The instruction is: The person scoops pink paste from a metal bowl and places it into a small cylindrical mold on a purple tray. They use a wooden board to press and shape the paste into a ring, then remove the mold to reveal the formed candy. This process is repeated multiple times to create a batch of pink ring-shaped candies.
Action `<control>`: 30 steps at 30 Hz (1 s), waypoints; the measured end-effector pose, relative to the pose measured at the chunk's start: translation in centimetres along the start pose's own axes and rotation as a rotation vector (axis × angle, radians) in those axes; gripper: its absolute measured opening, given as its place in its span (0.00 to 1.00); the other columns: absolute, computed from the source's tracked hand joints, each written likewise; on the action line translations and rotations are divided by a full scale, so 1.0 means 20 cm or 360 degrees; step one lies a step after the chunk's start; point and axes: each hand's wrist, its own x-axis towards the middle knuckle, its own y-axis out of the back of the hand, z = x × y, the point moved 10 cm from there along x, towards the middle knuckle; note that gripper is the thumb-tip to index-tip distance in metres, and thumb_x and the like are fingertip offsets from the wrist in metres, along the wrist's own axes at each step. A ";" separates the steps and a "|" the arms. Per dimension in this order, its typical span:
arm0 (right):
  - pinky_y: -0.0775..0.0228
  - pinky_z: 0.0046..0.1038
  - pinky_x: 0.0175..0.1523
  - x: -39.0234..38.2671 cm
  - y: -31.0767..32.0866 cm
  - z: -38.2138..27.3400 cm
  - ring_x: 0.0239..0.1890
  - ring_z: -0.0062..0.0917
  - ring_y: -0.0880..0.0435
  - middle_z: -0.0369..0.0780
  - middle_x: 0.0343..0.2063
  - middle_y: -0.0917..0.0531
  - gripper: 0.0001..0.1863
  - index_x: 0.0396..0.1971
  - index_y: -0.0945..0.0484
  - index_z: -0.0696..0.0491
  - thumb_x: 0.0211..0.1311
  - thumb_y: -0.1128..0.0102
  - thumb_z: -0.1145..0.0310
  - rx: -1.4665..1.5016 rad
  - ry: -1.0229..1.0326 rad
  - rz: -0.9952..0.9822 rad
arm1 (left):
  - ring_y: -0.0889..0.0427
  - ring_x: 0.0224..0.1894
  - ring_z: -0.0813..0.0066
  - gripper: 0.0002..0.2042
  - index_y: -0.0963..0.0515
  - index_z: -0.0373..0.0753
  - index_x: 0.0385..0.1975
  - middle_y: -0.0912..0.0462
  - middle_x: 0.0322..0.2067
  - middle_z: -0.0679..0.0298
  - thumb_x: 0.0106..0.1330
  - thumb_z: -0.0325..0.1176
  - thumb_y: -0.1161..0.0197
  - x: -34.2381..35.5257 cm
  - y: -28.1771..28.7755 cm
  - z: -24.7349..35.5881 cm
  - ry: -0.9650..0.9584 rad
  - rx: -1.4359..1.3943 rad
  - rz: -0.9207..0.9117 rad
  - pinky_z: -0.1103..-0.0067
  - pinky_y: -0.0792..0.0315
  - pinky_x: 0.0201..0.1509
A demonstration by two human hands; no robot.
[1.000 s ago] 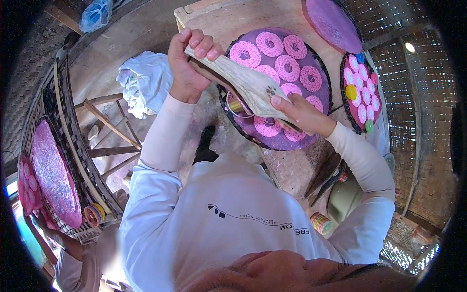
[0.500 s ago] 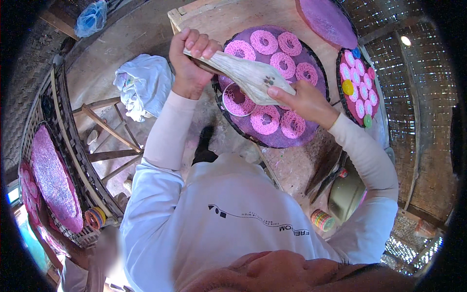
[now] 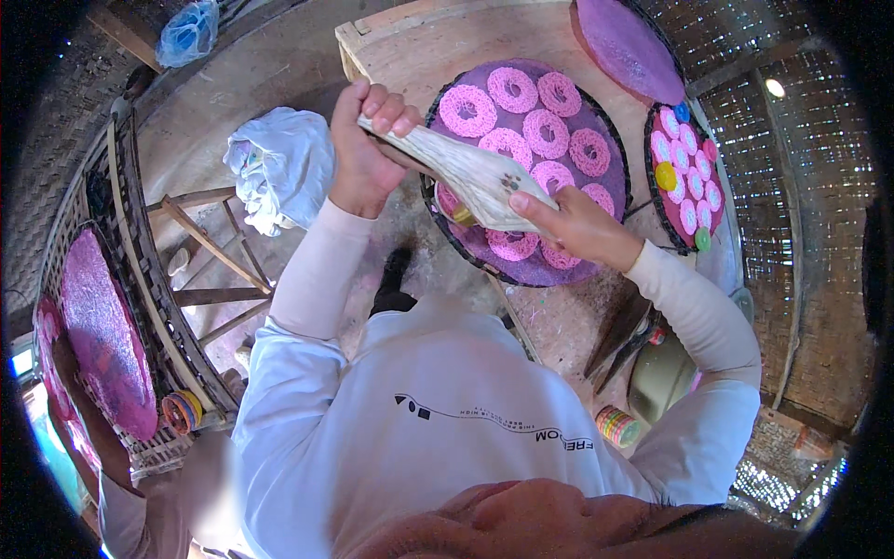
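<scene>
My left hand (image 3: 371, 149) is raised and closed round the upper end of a pale cloth piping bag (image 3: 456, 160). Wrapped about the bag's lower end, thumb on top, is my right hand (image 3: 585, 225). The bag slants down to the right, over a round tray lined with a purple sheet (image 3: 484, 76) and dark at its rim. Several pink lacy rings (image 3: 546, 133) of thin strands lie on the sheet; some are partly covered by the bag and right hand. A small yellowish piece (image 3: 463, 215) shows just under the bag; its kind cannot be made out.
Another round tray (image 3: 687, 177) at the right holds pink-and-white rings and coloured hoops. A purple-covered round (image 3: 633, 47) leans behind. White cloth (image 3: 279, 168) is heaped on a wooden stand at the left. Stacked coloured hoops (image 3: 616, 426) lie below. A person's arm (image 3: 93, 410) shows at lower left.
Both hands keep hold of the piping bag. The tray sits slightly lower and further right in view, with more pink rings showing. The pale hoop round one ring beside the bag no longer shows.
</scene>
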 end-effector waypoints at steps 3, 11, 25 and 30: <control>0.38 0.30 0.19 -0.06 0.03 0.05 0.12 0.25 0.27 0.40 0.07 0.29 0.40 0.11 0.25 0.60 0.50 0.55 0.31 0.0122 -0.0002 0.0006 | 0.35 0.37 0.68 0.26 0.39 0.41 0.38 0.33 0.27 0.66 0.58 0.61 0.60 0.00 -0.09 -0.05 0.0202 -0.0117 -0.0352 0.71 0.39 0.47; 0.40 0.22 0.18 -0.23 0.16 -0.10 0.12 0.16 0.32 0.33 0.09 0.31 0.33 0.17 0.25 0.57 0.60 0.59 0.40 0.0645 0.0442 0.0133 | 0.46 0.63 0.61 0.48 0.47 0.32 0.59 0.40 0.58 0.52 0.45 0.64 0.43 -0.13 -0.43 -0.12 -0.0244 0.2409 -0.0850 0.70 0.55 0.66; 0.59 0.50 0.63 0.06 -0.09 -0.26 0.60 0.38 0.40 0.45 0.53 0.32 0.46 0.60 0.43 0.50 0.40 0.35 0.47 -0.0696 0.1058 0.0880 | 0.23 0.27 0.73 0.09 0.26 0.33 0.30 0.22 0.27 0.63 0.47 0.21 0.39 -0.17 -0.10 0.43 -0.0834 0.1648 0.0409 0.79 0.29 0.32; 0.68 0.52 0.65 0.09 -0.16 -0.28 0.62 0.40 0.44 0.45 0.54 0.33 0.53 0.63 0.52 0.50 0.37 0.34 0.47 -0.0835 0.1102 0.0819 | 0.26 0.24 0.75 0.09 0.27 0.34 0.29 0.24 0.24 0.64 0.46 0.18 0.41 -0.21 -0.07 0.44 -0.0822 0.1506 0.0505 0.81 0.31 0.28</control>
